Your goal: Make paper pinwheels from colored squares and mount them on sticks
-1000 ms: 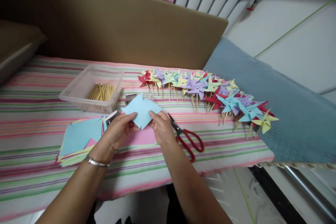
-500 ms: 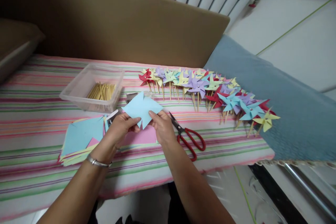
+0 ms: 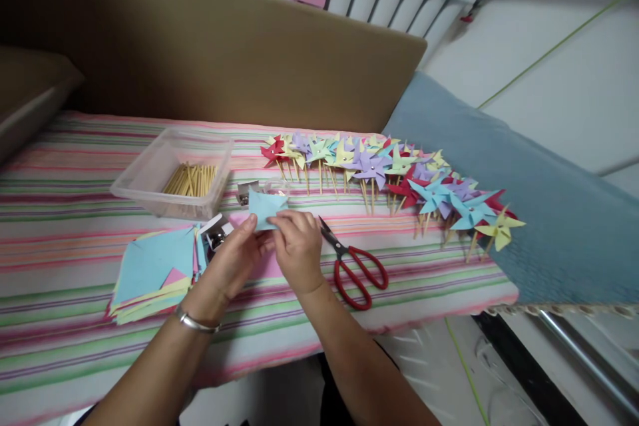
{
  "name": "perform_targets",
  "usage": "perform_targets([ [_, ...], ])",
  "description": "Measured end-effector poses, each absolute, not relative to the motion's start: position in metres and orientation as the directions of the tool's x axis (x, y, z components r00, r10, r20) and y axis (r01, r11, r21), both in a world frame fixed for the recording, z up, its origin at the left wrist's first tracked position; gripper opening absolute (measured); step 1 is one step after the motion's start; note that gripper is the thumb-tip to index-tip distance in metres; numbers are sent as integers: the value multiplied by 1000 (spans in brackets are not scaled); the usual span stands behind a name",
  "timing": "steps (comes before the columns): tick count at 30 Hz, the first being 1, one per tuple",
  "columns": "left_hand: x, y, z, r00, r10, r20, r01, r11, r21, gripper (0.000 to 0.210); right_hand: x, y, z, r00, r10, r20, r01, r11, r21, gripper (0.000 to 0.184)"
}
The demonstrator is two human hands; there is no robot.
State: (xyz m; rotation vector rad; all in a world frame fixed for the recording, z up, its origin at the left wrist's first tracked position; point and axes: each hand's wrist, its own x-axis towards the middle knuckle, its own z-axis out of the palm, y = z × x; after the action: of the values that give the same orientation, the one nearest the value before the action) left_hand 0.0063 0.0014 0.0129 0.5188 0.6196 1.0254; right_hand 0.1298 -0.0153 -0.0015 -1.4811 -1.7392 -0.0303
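Note:
Between my two hands is a piece of light blue paper (image 3: 267, 205), its corners partly folded inward. My left hand (image 3: 239, 249) pinches its lower left side, thumb on top. My right hand (image 3: 299, 246) has its fingers closed on the paper's right edge. A pink paper sheet (image 3: 267, 266) lies beneath the hands. To the right of my right hand rest scissors (image 3: 357, 266) with red handles and slightly parted blades. Left of my left hand sits a stack of coloured paper (image 3: 154, 266) with a blue sheet uppermost. A small box (image 3: 217, 229) with shiny metal pieces stands beside it.
A clear plastic tub (image 3: 144, 180) of thin wooden sticks (image 3: 192, 180) stands at back left. Many finished paper pinwheels (image 3: 372, 165) on sticks lie along the right. Another small box (image 3: 244, 193) sits behind the hands. A brown board (image 3: 224, 46) rises behind the striped cloth (image 3: 60, 233).
The blue paper was spread flat with cut points showing; now it is folded smaller. My right hand has moved inward, its fingers curled over the paper. The view has shifted slightly.

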Motion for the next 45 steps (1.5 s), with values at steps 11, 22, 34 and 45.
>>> perform_targets([
  [11, -4, 17, 9, 92, 886, -454, -663, 395, 636, 12, 135, -12, 7, 144, 828, 542, 520, 402, -753, 17],
  [22, -7, 17, 12, 193, 868, -457, -549, 481, 684, 18, 143, -1, -2, 183, 966, -183, -417, -92, -904, 53],
  [34, -7, 17, 3, 305, 880, -364, -492, 473, 731, 17, 138, 2, -4, 355, 933, -57, -312, 61, -948, 47],
  [45, -4, 10, 6, 18, 917, -398, -510, 350, 785, 18, 152, -4, -1, 302, 664, 684, 656, 375, -654, 34],
])
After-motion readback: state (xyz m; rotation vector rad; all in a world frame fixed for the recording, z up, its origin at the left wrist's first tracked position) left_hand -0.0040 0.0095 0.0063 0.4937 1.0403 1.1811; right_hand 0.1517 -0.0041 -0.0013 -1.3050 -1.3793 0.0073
